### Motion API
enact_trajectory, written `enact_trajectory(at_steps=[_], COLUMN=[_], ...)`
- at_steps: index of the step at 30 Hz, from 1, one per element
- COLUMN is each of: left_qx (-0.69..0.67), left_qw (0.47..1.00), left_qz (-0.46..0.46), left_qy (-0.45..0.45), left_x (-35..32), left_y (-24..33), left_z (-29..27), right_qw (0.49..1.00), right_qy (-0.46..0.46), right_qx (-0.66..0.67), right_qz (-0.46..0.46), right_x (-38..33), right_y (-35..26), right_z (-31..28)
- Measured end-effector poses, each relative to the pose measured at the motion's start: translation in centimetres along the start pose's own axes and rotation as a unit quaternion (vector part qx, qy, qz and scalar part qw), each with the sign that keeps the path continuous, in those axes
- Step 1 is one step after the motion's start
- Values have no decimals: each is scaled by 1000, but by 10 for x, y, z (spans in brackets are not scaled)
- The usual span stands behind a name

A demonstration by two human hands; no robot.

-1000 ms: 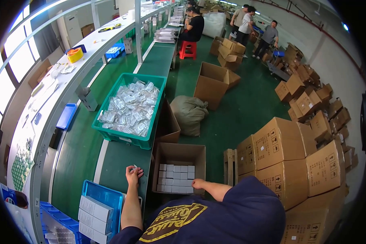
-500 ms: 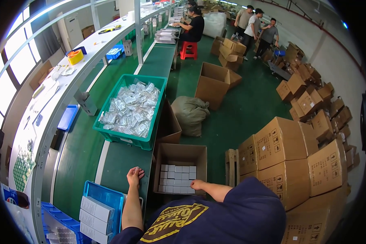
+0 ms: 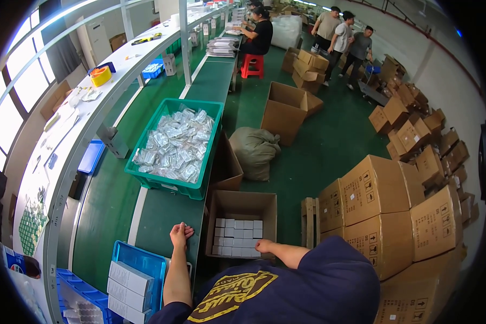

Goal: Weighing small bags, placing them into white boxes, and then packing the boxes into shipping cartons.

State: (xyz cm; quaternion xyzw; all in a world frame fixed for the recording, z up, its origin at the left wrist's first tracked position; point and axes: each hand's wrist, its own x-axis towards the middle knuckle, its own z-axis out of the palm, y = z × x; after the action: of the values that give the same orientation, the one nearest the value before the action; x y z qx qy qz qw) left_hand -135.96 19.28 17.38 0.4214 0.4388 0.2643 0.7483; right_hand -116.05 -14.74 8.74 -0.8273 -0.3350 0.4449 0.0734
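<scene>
An open brown carton [image 3: 242, 201] stands on the floor beside the bench, with rows of small white boxes [image 3: 237, 233] packed inside. My right hand [image 3: 264, 246] reaches in at the right end of the near rows, its curled fingers against a white box. Above the edge of the green bench [image 3: 159, 216], my left hand [image 3: 181, 235] is loosely closed, and I see nothing in it. Close to my left forearm lies a blue tray [image 3: 143, 260], with several longer white boxes [image 3: 128, 291] stacked at its left side.
A green crate [image 3: 174, 188] of small clear bags sits farther along the bench. Sealed cartons [image 3: 375, 186] are stacked at my right, beside a wooden pallet [image 3: 309, 221]. A tied sack [image 3: 254, 154] and an open carton [image 3: 286, 116] stand beyond. Several people are farther back.
My hands hold nearly the same places; the whole view has shifted slightly. The standing people in the background have moved a little.
</scene>
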Motion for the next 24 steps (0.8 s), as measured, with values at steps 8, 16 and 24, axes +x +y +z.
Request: enact_trajectory(at_steps=[8, 16, 24], left_qx=[-45, -31, -27], left_qw=[998, 999, 1000], left_qz=[-32, -18, -5], left_qy=[5, 0, 2], left_x=[-10, -4, -1], left_y=[18, 9, 6], left_z=[6, 3, 1], right_qw=[1000, 1000, 1000], right_qy=[-19, -13, -10], right_qx=[1, 6, 12], right_qz=[3, 1, 4], right_x=[3, 0, 3], right_y=[-3, -2, -3], right_z=[-4, -7, -5])
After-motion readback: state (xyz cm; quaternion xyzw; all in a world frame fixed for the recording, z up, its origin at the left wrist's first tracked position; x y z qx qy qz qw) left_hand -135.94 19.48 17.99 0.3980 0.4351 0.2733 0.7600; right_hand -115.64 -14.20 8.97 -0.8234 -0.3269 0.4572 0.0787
